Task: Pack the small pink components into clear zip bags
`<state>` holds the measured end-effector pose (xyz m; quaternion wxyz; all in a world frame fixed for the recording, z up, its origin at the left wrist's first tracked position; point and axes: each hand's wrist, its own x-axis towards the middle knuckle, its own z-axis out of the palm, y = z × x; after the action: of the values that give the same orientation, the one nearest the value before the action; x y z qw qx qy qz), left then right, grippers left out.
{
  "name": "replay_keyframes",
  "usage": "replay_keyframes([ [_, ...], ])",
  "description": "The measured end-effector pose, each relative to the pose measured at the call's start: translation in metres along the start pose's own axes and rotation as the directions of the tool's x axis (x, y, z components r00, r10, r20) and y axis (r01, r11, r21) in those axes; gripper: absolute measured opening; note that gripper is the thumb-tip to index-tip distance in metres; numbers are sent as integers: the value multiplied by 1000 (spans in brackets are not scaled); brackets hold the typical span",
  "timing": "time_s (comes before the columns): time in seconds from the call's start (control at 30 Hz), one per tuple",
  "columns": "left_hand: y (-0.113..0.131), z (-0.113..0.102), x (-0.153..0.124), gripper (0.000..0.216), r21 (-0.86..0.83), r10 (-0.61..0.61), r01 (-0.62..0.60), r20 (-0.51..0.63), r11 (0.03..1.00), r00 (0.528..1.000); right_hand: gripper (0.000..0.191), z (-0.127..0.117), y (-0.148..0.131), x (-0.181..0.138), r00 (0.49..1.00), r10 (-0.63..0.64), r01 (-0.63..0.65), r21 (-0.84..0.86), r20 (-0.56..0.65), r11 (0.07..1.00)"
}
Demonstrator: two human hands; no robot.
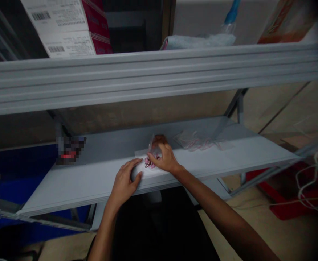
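Several small pink and dark pieces [149, 162] lie in a little heap on a white sheet [139, 155], on the grey shelf; they are too small to name. My left hand [125, 178] rests at the sheet's left edge, thumb and fingers apart, holding nothing. Over the right side of the heap, my right hand [166, 156] has its fingers closed on a clear plastic bag [151, 142], whose upper part sticks up. The right fingertips are partly hidden by the bag and the hand itself.
To the right on the shelf [93, 181] lie clear bags [199, 141] with pale strips inside. A blurred dark and red item [71, 150] is at the left. A thick upper rail [148, 78] crosses above my hands, with boxes [66, 30] behind it. Cables [314, 174] hang at right.
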<state>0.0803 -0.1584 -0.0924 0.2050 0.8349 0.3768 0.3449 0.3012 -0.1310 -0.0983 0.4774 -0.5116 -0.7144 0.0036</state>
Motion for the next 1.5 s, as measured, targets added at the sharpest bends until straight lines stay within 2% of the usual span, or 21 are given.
replay_keyframes([
  [0.1,0,4,-1,40,178,49,-47,-8,983,999,16,-33,15,11,984,40,-56,-88,-173,995],
  [0.23,0,6,-1,35,233,78,-79,15,969,997,15,-83,59,19,934,150,-236,-243,-324,941],
  [0.3,-1,6,-1,32,248,87,-88,16,965,996,15,-102,83,15,945,207,-281,-308,-253,909],
  [0.4,-4,7,1,31,250,98,-96,4,964,995,19,-120,107,1,959,260,-284,-423,-113,861],
  [0.47,-5,8,1,30,242,108,-101,-12,965,994,24,-127,112,-8,961,249,-274,-524,-118,807],
  [0.6,-6,8,1,28,260,130,-126,0,958,992,40,-125,104,-19,963,207,-271,-622,-174,735],
  [0.7,-6,7,2,29,309,132,-128,9,942,991,50,-108,98,-23,969,245,-207,-647,-32,734],
  [0.77,-7,6,3,29,334,145,-138,7,932,989,52,-94,101,-23,948,312,-189,-661,71,726],
  [0.83,-8,6,4,29,345,162,-155,7,926,987,51,-81,108,-23,914,386,-204,-680,126,705],
  [0.9,-8,6,5,29,346,168,-164,18,924,986,49,-74,113,-21,885,448,-239,-704,125,669],
  [0.97,-8,6,5,29,341,161,-161,28,926,987,49,-75,112,-18,879,469,-269,-721,87,638],
  [1.03,-7,6,4,28,329,143,-145,32,933,989,51,-85,106,-16,897,440,-280,-728,34,626],
  [1.17,-6,7,4,28,271,117,-109,-13,956,993,51,-129,97,-26,934,331,-315,-745,-134,588],
  [1.23,-5,7,4,27,244,108,-93,-48,965,993,50,-155,99,-38,908,352,-394,-745,-226,539],
  [1.27,-4,7,4,27,237,103,-86,-59,968,993,51,-167,101,-45,882,401,-440,-740,-249,508],
  [1.33,-4,7,3,26,233,99,-80,-69,969,993,50,-187,103,-59,797,538,-547,-705,-275,451],
  [1.37,-4,7,2,26,234,100,-80,-74,969,992,43,-194,103,-64,771,569,-584,-675,-286,451],
  [1.43,-4,7,1,24,228,100,-76,-94,971,991,25,-203,96,-68,781,507,-612,-603,-364,511],
  [1.5,-3,5,1,22,195,100,-70,-149,978,984,21,-204,83,-66,802,419,-597,-560,-426,575],
])
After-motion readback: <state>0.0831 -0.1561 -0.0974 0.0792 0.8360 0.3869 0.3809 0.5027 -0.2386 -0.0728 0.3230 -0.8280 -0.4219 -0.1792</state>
